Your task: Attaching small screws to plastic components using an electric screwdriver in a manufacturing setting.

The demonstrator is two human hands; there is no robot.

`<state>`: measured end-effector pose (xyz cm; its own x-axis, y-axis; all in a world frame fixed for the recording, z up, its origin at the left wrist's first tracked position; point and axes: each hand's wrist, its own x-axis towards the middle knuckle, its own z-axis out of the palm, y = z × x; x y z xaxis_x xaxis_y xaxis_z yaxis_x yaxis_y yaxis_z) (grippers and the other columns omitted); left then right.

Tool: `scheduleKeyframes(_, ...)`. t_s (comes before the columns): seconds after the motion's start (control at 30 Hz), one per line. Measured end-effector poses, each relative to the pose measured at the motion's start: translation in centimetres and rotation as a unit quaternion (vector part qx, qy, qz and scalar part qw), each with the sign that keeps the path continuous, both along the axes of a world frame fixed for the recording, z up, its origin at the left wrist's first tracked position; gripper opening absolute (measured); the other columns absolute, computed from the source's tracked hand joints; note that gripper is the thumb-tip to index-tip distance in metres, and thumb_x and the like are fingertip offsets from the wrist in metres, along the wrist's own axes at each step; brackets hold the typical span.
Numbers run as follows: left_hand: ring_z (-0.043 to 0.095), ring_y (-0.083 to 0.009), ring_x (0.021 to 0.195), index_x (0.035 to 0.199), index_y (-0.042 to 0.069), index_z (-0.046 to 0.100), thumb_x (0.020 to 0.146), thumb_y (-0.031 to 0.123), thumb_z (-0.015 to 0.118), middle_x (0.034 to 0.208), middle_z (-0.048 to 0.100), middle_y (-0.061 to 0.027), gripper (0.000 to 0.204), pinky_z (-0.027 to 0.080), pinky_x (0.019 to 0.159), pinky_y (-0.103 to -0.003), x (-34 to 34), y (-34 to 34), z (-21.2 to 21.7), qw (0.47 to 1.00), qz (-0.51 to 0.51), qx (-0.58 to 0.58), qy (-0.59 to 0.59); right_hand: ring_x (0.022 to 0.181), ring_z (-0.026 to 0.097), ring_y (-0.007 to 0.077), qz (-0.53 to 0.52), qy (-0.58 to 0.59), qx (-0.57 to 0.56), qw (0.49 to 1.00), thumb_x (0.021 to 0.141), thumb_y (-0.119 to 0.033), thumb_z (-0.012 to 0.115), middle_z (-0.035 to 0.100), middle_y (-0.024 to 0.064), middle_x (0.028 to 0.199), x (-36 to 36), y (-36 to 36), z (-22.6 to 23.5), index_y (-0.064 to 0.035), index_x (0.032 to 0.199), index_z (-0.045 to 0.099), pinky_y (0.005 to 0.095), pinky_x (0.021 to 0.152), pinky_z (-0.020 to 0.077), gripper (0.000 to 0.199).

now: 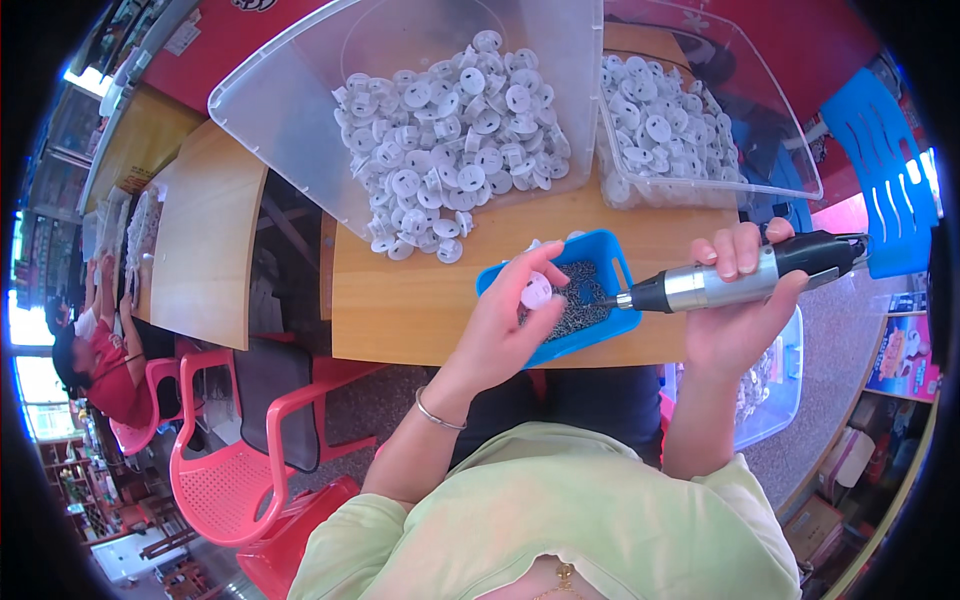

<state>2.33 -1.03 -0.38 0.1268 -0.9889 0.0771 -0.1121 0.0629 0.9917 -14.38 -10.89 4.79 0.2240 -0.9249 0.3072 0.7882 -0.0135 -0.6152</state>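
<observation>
Between the fingertips of my left hand (505,315) is a small round white plastic part (536,292), held over a blue basket (625,322). Loose dark screws (578,318) fill that basket. My right hand (745,300) wraps round an electric screwdriver (712,284) with a silver and black body. The tool lies nearly level, its tip pointing left over the screws, close to my left fingers. Whether the tip touches a screw is too small to tell.
A big clear bin (300,130) lies tipped, spilling white parts (440,150) onto the wooden table (400,310). Another clear bin (770,185) with similar parts stands to its right. Below right is a translucent tub (790,385). A pink chair (225,490) and a person in red (115,375) are at left.
</observation>
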Motion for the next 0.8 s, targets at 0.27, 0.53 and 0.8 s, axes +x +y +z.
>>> scheduleKeyframes(0.27,0.055,-0.0157,0.085,0.12,0.002,0.033,0.082,0.007,0.049,0.108,0.05,-0.0162,0.041,0.044,0.07,-0.022,-0.2,0.5,0.6,0.961,-0.001,0.018,0.276,0.066,0.04,0.0092,0.019,-0.073,0.01,0.997,0.078,-0.041,0.055,0.041,-0.0014,0.07,-0.8,-0.6,0.8,-0.0132,0.1,0.041,0.0282,0.069,0.0333,0.039)
scheduleKeyframes(0.53,0.055,-0.0125,0.082,0.109,0.001,0.045,0.086,0.015,0.047,0.106,0.053,-0.0146,0.027,0.047,0.072,-0.021,-0.7,0.1,-0.1,0.871,-0.003,0.061,0.488,0.065,0.043,0.0097,0.049,-0.124,0.019,0.991,0.074,-0.03,0.063,0.042,0.0006,0.068,-0.7,-0.4,2.1,-0.0095,0.092,0.04,0.026,0.072,0.0366,0.036)
scheduleKeyframes(0.8,0.057,-0.014,0.084,0.114,-0.005,0.042,0.088,0.013,0.039,0.105,0.052,-0.0158,0.032,0.049,0.074,-0.02,-1.1,-0.5,1.1,0.84,0.048,0.141,0.522,0.065,0.042,0.0089,0.027,-0.114,0.0,0.993,0.073,-0.031,0.064,0.04,-0.0001,0.067,-0.3,-0.3,2.2,-0.0104,0.092,0.039,0.0257,0.072,0.0366,0.038)
